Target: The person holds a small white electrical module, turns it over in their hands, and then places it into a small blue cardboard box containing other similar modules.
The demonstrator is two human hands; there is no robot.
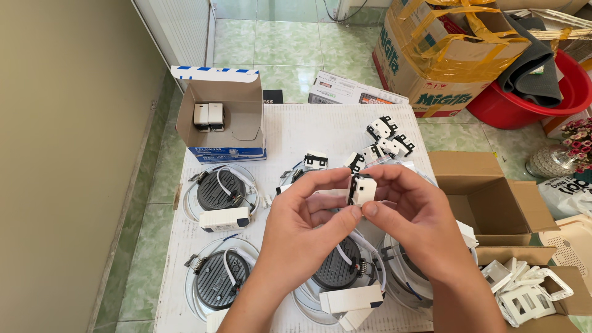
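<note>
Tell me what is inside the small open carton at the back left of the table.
The small open carton holds two white switch modules standing side by side against its back wall; the rest of that wall shows bare. Its front wall hides the bottom, so anything lower down cannot be seen.

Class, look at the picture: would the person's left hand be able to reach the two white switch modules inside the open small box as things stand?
Probably yes, but not right away. The small box lies open towards the person, and nothing covers the two switch modules. However, the left hand is holding a white module together with the right hand.
</note>
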